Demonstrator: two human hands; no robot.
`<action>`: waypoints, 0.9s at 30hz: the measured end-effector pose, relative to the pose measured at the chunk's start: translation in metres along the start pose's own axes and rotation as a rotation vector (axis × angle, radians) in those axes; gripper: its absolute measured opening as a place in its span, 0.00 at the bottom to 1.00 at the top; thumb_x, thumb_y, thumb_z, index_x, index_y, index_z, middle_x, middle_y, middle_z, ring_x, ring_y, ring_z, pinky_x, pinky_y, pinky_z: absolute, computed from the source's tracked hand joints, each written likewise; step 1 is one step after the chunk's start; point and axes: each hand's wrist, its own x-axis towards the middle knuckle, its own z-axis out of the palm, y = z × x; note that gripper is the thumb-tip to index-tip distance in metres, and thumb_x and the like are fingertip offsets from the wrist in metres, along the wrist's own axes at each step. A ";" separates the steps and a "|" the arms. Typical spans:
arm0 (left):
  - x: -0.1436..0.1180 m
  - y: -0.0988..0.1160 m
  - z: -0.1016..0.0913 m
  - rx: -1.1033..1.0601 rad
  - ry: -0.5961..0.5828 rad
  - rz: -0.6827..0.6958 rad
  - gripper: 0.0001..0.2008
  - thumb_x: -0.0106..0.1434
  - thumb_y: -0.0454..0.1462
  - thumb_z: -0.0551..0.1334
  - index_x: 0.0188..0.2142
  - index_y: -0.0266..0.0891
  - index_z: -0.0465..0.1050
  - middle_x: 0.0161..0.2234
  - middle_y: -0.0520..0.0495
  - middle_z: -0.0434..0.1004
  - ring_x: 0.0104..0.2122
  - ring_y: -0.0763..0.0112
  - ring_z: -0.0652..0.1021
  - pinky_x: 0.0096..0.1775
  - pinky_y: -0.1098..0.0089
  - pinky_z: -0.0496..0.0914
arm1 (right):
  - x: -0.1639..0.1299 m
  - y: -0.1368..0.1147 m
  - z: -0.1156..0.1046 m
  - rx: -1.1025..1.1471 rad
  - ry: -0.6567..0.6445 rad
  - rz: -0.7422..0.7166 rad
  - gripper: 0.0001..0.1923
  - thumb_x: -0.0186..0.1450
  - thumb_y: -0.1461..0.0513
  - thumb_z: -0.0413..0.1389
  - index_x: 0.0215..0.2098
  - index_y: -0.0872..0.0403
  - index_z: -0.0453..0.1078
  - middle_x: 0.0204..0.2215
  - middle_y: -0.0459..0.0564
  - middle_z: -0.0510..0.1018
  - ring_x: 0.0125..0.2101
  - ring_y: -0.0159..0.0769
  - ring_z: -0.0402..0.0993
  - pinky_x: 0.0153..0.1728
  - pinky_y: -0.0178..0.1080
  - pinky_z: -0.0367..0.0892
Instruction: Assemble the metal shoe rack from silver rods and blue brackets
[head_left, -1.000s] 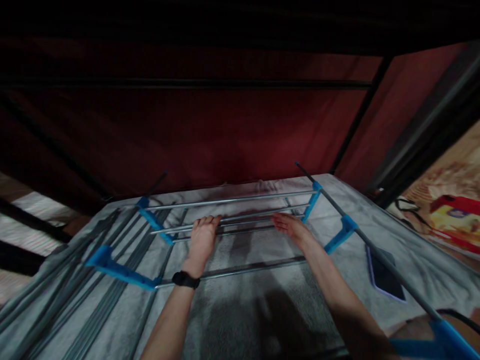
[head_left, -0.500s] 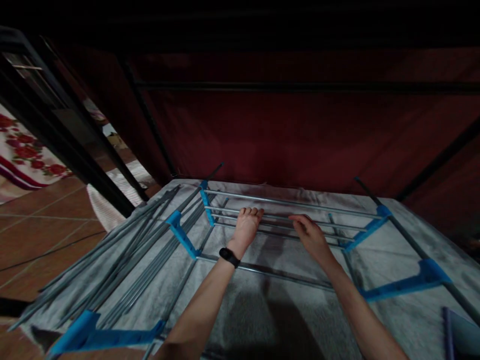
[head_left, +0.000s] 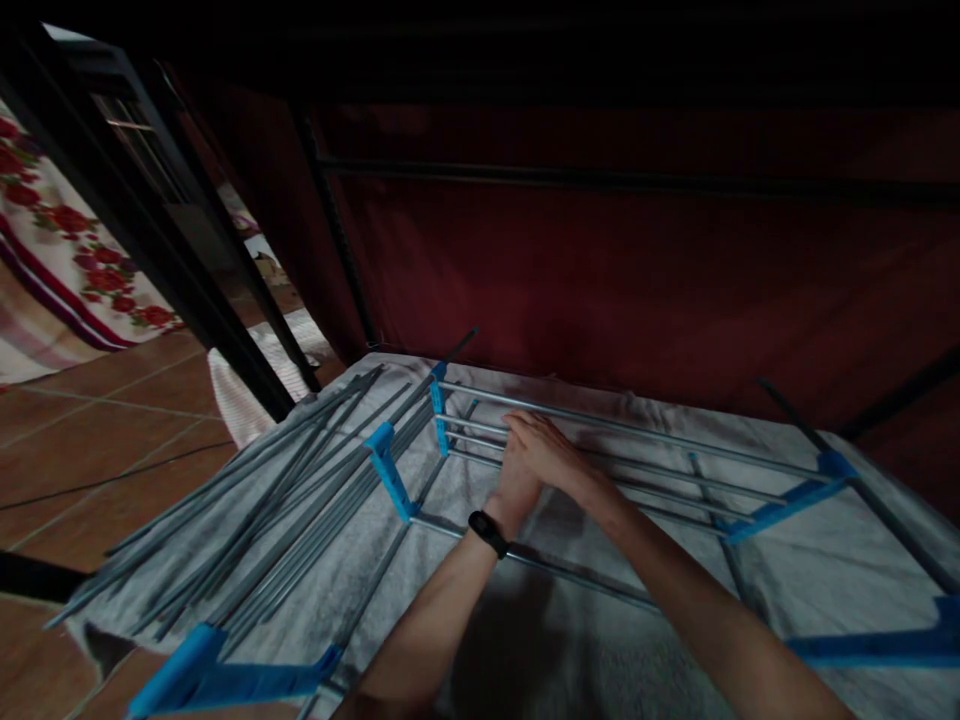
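Note:
A rack of grey metal rods [head_left: 637,432] joined by blue plastic side pieces [head_left: 390,470] lies flat on a pale grey cloth [head_left: 600,650]. Both my hands meet near the rack's left end. My left hand [head_left: 512,487], with a black band on its wrist, rests on the rods and is partly covered. My right hand [head_left: 551,452] lies across it, fingers stretched out towards the left blue end piece [head_left: 439,405]. Whether either hand grips a rod is hard to tell in the dim light.
A loose bundle of grey rods [head_left: 247,530] lies on the cloth at left. More blue pieces sit at front left [head_left: 217,680] and right [head_left: 780,500]. Dark red fabric [head_left: 600,280] on black poles stands behind. Brown floor tiles [head_left: 90,440] and a floral cloth [head_left: 60,240] are at left.
My view has swung left. My right hand has slid left along the rods and now overlaps my left hand; before, the two lay apart on the rods.

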 end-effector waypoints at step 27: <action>-0.024 -0.106 -0.064 -0.319 0.648 -0.568 0.17 0.60 0.31 0.54 0.48 0.38 0.69 0.51 0.36 0.73 0.55 0.54 0.72 0.58 0.50 0.66 | 0.087 -0.042 0.027 -0.251 -0.312 -0.283 0.23 0.74 0.61 0.43 0.66 0.50 0.59 0.51 0.55 0.80 0.50 0.42 0.77 0.46 0.39 0.66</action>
